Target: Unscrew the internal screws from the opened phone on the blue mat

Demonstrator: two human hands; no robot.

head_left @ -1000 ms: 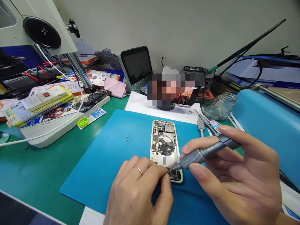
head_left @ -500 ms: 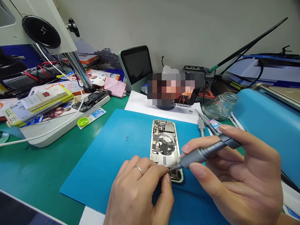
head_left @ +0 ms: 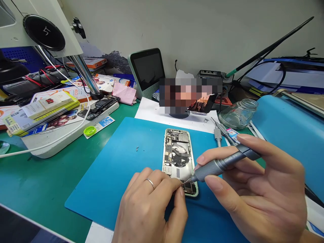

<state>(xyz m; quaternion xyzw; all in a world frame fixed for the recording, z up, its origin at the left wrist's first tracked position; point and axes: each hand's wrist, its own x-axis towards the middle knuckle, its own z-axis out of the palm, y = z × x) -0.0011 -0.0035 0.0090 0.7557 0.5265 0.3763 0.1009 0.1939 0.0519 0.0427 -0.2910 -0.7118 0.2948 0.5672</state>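
An opened phone with a pale green frame lies on a blue mat, its circuit boards showing. My right hand is closed round a grey precision screwdriver, whose tip touches the phone's lower end. My left hand, with a ring on one finger, rests on the mat with its fingers curled and pinched against the phone's bottom edge, next to the screwdriver tip. What the fingertips hold there is hidden. A tiny loose screw lies on the mat to the left.
A glass jar and spare screwdrivers lie behind my right hand. A small green-framed screen stands at the back. On the left are a microscope stand, boxes, a white cable and a green cap. A blue pad sits on the right.
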